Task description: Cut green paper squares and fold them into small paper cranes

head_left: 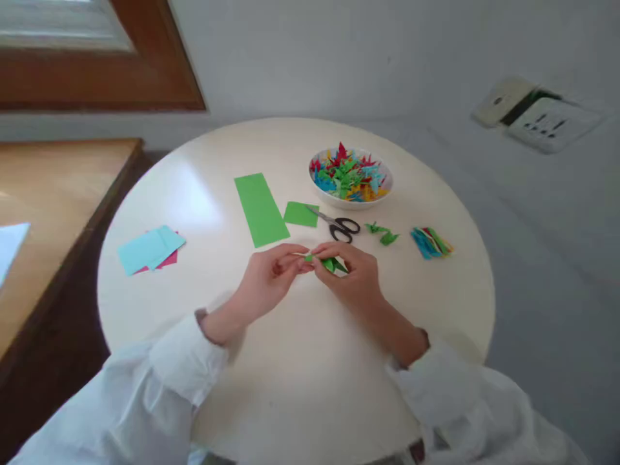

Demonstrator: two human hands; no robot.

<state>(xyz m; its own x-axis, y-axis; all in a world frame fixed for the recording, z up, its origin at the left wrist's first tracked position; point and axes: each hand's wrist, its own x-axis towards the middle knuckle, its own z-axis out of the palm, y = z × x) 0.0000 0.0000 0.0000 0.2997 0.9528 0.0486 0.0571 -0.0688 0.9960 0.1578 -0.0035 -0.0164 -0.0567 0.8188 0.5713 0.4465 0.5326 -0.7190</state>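
Note:
Between my two hands is a small folded green paper piece (pixel 333 264), with pointed flaps showing under my right fingers. My left hand (pixel 270 274) pinches its left end, fingertips closed. My right hand (pixel 352 271) grips the paper from the other side, thumb and fingers pressed together. Fingers hide much of the folds. Just beyond my hands lie black-handled scissors (pixel 340 226), their blades resting on a small green paper square (pixel 301 214). A long green paper strip (pixel 261 210) lies to the left of it. Two folded green paper cranes (pixel 382 233) sit to the right of the scissors.
A white bowl (pixel 351 205) full of colourful folded paper cranes stands toward the back of the round white table (pixel 290 387). Light blue and pink papers (pixel 151 250) lie at left, a bundle of coloured folded strips (pixel 430 243) at right. A wooden surface (pixel 53 187) adjoins on the left.

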